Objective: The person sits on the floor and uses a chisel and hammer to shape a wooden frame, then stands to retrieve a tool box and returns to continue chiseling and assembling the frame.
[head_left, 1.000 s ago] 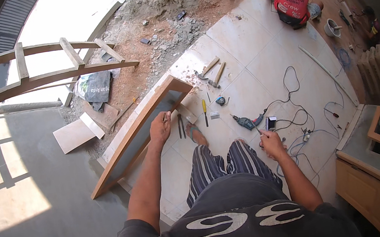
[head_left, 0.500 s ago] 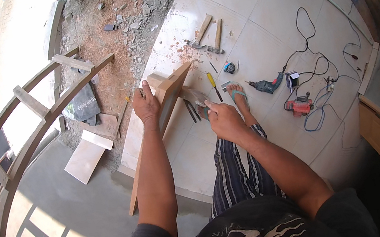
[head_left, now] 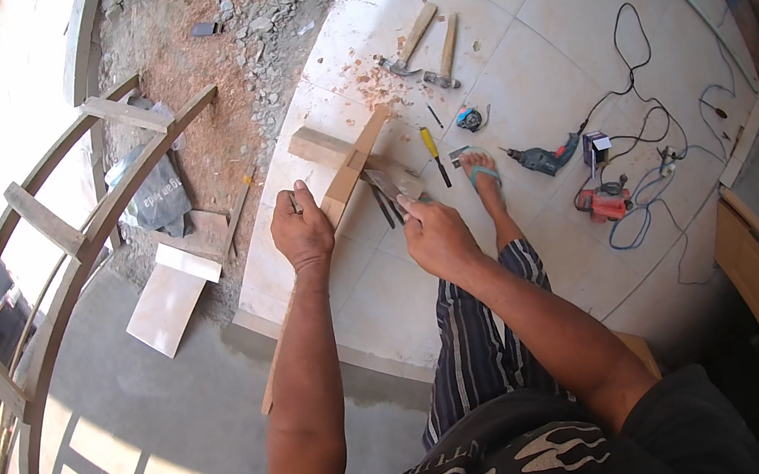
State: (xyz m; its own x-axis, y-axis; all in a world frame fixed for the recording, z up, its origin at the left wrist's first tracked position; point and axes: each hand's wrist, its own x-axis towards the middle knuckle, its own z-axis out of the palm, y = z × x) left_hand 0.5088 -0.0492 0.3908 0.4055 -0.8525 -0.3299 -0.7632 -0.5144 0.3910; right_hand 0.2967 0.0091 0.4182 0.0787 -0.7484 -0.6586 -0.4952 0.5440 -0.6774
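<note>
My left hand (head_left: 301, 233) is closed around the edge of a long wooden frame (head_left: 349, 167) that stands tilted on the tiled floor (head_left: 508, 42), with a cross piece at its far end. My right hand (head_left: 436, 234) sits at the frame's right side with curled fingers, next to some thin dark tools (head_left: 384, 204) on the tiles. Whether it grips anything is hidden. My sandalled foot (head_left: 481, 173) rests just right of the frame.
Two wooden-handled hammers (head_left: 423, 44), a yellow-handled screwdriver (head_left: 430, 144), a small tape measure (head_left: 470, 118), a power drill (head_left: 543, 157) and a red tool (head_left: 603, 203) with tangled cables lie on the tiles. A curved wooden railing (head_left: 43, 230), a loose board (head_left: 169, 299) and rubble lie at the left.
The view has moved closer over the frame. My right hand has come down to the frame's right side, and my left hand has kept its hold on the frame's edge.
</note>
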